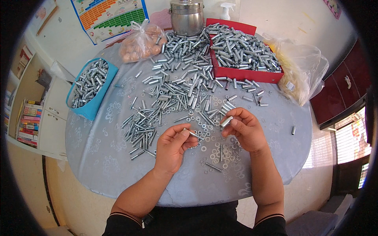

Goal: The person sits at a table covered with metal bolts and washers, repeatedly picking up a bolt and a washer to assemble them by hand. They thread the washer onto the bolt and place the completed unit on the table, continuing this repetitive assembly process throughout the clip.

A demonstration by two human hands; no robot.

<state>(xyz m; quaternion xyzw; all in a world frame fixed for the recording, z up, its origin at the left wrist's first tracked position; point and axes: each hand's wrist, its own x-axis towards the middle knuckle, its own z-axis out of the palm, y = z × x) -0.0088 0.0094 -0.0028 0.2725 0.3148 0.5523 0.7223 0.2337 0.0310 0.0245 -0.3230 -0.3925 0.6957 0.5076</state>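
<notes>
Fingers of my left hand [171, 144] pinch a thin silver bolt [193, 133]; my right hand [244, 128] grips a short metal sleeve [226, 121], both above the scattered steel washers [214, 151]. Joining them seemingly needs careful alignment.

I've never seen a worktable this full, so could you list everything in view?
table: one, round, pale blue cloth.
metal sleeves: countless, silver, spread mid-table.
washers: many, silver, near hands.
red tray: one, full of sleeves, far right.
blue bin: one, sleeves inside, left edge.
steel pot: one, far side.
plastic bags: two, clear, far left and right.
spray bottle: one, white, behind tray.
left hand: fingers hold thin pin.
right hand: fingers hold sleeve.
</notes>
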